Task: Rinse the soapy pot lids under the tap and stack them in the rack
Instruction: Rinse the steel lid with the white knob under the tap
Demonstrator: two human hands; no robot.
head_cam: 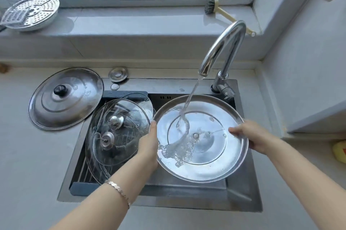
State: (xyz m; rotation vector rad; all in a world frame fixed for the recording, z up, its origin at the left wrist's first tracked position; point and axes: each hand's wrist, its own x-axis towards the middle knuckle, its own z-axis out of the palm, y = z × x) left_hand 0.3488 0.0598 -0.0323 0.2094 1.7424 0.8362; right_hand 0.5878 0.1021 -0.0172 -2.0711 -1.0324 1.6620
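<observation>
I hold a large steel pot lid upside down over the sink, under the running tap. Water streams onto its inner face and pools toward the left. My left hand grips its left rim and my right hand grips its right rim. Several glass lids lie overlapping in the rack across the sink's left half. Another steel lid with a black knob lies knob-up on the counter to the left.
A perforated steamer tray and a dish brush rest on the windowsill. A sink strainer plug sits behind the sink. A yellow object is at the right edge. A wall closes the right side.
</observation>
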